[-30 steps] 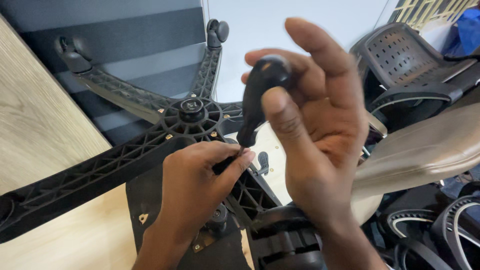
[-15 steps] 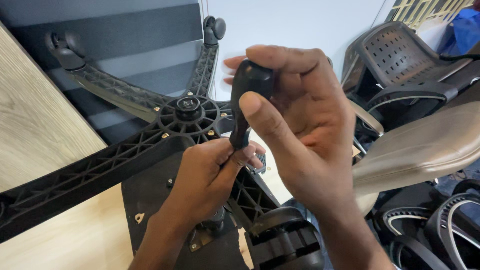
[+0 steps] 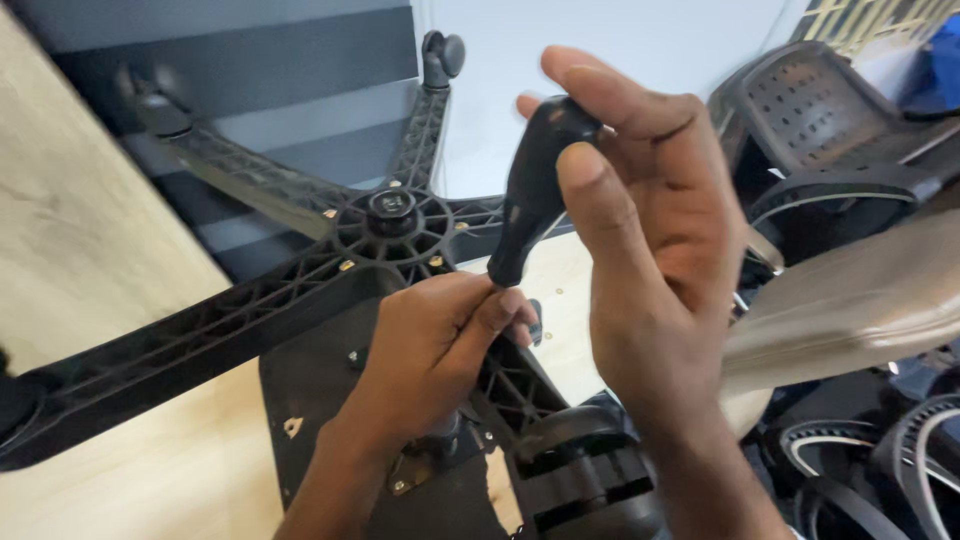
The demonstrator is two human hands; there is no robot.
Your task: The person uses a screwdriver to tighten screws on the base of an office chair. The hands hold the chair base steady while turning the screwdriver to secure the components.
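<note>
The screwdriver [image 3: 535,190] handle is held by the right hand [image 3: 650,250]; its tip, pinched by left hand [image 3: 440,340] fingers, should be kept square.

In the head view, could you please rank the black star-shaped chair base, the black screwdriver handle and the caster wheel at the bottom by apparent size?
1. Chair base, clearly largest.
2. Caster wheel and screwdriver handle look alike; both sit close to the camera, so no ranking.

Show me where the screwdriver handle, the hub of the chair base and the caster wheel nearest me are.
Screwdriver handle [image 3: 535,185], head view: middle of the black grip.
Chair base hub [image 3: 392,208], head view: round centre where the spokes meet.
Nearest caster wheel [image 3: 590,480], head view: its black housing.
</note>
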